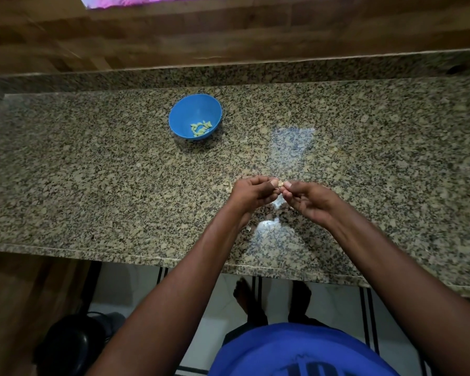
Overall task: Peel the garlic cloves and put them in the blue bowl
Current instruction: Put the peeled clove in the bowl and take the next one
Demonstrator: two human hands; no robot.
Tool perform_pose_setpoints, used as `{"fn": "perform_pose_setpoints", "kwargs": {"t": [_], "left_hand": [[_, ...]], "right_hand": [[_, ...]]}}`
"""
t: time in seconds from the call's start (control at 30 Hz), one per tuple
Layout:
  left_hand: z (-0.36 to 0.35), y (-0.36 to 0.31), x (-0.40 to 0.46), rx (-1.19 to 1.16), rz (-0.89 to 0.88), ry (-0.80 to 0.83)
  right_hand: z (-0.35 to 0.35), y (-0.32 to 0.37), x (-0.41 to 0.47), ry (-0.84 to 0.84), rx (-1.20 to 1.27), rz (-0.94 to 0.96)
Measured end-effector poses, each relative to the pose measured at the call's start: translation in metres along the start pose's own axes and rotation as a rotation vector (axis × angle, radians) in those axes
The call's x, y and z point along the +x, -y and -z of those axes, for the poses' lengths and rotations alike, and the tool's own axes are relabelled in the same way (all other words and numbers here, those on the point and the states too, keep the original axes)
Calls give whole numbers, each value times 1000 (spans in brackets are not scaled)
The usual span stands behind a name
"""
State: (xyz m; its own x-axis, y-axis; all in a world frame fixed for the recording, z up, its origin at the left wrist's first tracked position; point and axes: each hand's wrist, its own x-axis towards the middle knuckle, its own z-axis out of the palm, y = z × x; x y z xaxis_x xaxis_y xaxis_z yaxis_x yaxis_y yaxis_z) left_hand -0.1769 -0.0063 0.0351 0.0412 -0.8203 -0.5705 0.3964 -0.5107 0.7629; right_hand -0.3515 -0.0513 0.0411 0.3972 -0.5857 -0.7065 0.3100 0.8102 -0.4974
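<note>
A blue bowl (194,107) stands on the speckled granite counter (92,172), left of centre toward the back, with several pale peeled garlic cloves (200,128) lying in its bottom. Nearer the front edge, my left hand (251,192) and my right hand (307,202) meet above the counter. Between their fingertips they pinch one small pale garlic clove (280,184), mostly hidden by the fingers. The bowl is about a hand's length beyond and to the left of my hands.
Bits of garlic skin (228,185) lie on the counter beside and under my hands, more skin flakes (267,226) nearer the front edge. A wooden wall rises behind the counter. Below the counter edge are tiled floor, my feet and a dark round object (71,346).
</note>
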Motion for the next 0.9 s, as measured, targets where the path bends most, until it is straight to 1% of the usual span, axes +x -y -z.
{"fn": "perform_pose_setpoints", "kwargs": {"t": [0.1,0.17,0.27,0.43,0.5,0.57,0.73,0.83,0.9], "left_hand": [[0,0,1,-33,0,16],[1,-2,0,39,-52,38],[0,-4,-2,260,-184,53],[-12,-8,-4,770,-456,-64],[-16,-9,-5,851,-525,-77],[-19,-9,-6,834,-536,-85],[-13,-3,-5,672,-419,-115],[-12,2,-4,675,-386,-147],[-13,2,-4,581,-329,-164]], "right_hand": [[0,4,-1,52,65,-61],[-1,6,-1,69,90,-130],[-1,9,0,60,115,-233],[-4,11,2,-24,110,-300],[-4,10,3,-44,105,-298],[-2,8,3,-41,117,-274],[0,7,-1,-62,150,-139],[-1,9,-1,-89,60,-51],[-2,8,-1,-105,-47,-6]]}}
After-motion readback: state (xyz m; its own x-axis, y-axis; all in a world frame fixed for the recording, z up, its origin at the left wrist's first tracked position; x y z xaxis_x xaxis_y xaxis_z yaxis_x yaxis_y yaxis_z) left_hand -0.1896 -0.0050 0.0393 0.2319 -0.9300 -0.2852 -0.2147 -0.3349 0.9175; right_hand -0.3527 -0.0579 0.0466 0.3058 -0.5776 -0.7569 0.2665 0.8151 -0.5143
